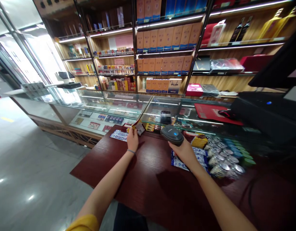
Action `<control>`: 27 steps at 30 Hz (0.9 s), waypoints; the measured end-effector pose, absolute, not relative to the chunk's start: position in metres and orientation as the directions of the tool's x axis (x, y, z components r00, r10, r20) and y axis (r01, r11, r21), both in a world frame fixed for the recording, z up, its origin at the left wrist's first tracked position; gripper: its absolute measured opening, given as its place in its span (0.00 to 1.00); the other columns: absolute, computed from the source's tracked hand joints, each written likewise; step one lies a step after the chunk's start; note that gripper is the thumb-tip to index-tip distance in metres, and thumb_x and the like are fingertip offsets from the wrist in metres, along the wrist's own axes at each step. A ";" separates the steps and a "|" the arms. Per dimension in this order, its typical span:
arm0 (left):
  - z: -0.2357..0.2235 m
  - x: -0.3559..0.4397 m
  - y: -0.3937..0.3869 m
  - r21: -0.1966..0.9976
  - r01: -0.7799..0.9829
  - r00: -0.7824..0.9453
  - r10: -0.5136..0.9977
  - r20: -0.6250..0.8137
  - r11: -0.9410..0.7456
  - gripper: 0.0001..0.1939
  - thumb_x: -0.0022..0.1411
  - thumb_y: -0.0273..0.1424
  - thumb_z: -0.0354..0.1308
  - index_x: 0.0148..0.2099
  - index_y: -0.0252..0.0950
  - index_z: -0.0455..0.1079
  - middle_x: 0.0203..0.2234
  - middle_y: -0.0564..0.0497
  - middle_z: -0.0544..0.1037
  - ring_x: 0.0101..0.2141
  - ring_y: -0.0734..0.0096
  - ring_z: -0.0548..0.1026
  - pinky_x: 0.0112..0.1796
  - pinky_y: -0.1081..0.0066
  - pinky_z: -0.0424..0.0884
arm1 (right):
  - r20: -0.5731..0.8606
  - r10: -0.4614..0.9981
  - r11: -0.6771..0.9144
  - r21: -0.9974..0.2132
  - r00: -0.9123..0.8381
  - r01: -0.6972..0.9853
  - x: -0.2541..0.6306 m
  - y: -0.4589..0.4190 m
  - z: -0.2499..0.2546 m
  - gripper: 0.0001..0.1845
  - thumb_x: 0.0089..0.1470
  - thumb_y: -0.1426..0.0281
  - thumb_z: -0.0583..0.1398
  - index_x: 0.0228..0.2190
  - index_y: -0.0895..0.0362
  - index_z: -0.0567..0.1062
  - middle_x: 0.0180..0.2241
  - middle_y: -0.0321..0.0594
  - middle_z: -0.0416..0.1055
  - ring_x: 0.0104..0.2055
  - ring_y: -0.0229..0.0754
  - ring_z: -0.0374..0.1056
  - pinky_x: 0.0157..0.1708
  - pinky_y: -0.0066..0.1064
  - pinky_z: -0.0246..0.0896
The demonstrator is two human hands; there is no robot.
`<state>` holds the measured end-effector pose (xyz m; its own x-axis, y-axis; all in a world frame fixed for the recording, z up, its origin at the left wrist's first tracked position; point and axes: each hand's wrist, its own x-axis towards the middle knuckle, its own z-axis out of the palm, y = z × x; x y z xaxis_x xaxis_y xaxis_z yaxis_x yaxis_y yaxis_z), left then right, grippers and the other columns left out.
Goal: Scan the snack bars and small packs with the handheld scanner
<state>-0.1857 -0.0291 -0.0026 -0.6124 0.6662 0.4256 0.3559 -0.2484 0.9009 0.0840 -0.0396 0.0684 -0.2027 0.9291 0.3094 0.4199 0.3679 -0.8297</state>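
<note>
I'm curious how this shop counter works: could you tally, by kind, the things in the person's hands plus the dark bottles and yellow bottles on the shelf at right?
Scanner in right hand: 1
Packet in left hand: 1
Dark bottles: 2
Yellow bottles: 2
Total: 6

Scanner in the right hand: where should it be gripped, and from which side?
Probably grip the scanner beneath its broad top, from the near right, where the right hand wraps it: that top juts forward beyond the hand, which hides any handle.
</note>
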 end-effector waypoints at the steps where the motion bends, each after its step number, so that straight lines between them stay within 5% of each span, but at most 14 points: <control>1: -0.004 -0.172 -0.028 0.950 0.121 -0.668 0.684 0.293 -0.289 0.06 0.66 0.35 0.57 0.41 0.38 0.69 0.36 0.47 0.78 0.37 0.66 0.77 0.41 0.66 0.74 | 0.307 0.930 0.365 -0.827 -0.201 0.427 0.085 -0.040 0.069 0.26 0.49 0.58 0.62 0.48 0.55 0.71 0.39 0.44 0.79 0.42 0.51 0.75 0.41 0.39 0.68; 4: -0.011 -0.142 -0.028 0.800 -0.502 -0.567 0.824 -0.017 -0.329 0.07 0.66 0.34 0.57 0.45 0.40 0.65 0.39 0.50 0.78 0.36 0.70 0.78 0.42 0.63 0.75 | 0.267 0.941 0.335 -0.808 -0.207 0.484 0.085 -0.042 0.072 0.26 0.49 0.57 0.62 0.49 0.51 0.68 0.36 0.41 0.78 0.39 0.51 0.76 0.36 0.37 0.67; 7: -0.020 -0.130 -0.034 0.636 -0.716 -0.463 0.878 -0.122 -0.289 0.10 0.65 0.29 0.58 0.47 0.41 0.64 0.43 0.50 0.78 0.40 0.70 0.79 0.48 0.60 0.74 | 0.208 0.949 0.307 -0.774 -0.236 0.554 0.082 -0.046 0.074 0.27 0.49 0.58 0.62 0.50 0.50 0.65 0.38 0.41 0.79 0.43 0.53 0.76 0.36 0.36 0.66; 13: -0.027 -0.133 -0.037 0.573 -0.766 -0.440 0.887 -0.138 -0.291 0.09 0.68 0.26 0.54 0.49 0.44 0.64 0.50 0.50 0.76 0.45 0.70 0.79 0.54 0.55 0.71 | 0.065 0.943 0.291 -0.633 -0.325 0.717 0.072 -0.055 0.077 0.32 0.49 0.61 0.62 0.56 0.49 0.61 0.42 0.43 0.78 0.46 0.56 0.75 0.39 0.36 0.64; 18: -0.024 -0.132 -0.037 0.552 -0.777 -0.430 0.896 -0.112 -0.304 0.10 0.69 0.27 0.53 0.50 0.45 0.64 0.54 0.48 0.74 0.51 0.68 0.76 0.55 0.55 0.70 | 0.014 0.935 0.310 -0.516 -0.354 0.798 0.072 -0.055 0.076 0.24 0.49 0.63 0.61 0.49 0.51 0.70 0.44 0.46 0.78 0.50 0.58 0.73 0.41 0.37 0.62; 27: -0.022 -0.132 -0.038 0.655 -0.700 -0.422 0.905 -0.057 -0.285 0.17 0.62 0.25 0.60 0.51 0.45 0.65 0.50 0.51 0.76 0.47 0.71 0.77 0.54 0.59 0.70 | 0.097 0.938 0.312 -0.655 -0.333 0.688 0.082 -0.052 0.081 0.22 0.48 0.64 0.62 0.46 0.49 0.67 0.36 0.39 0.78 0.41 0.52 0.76 0.36 0.33 0.63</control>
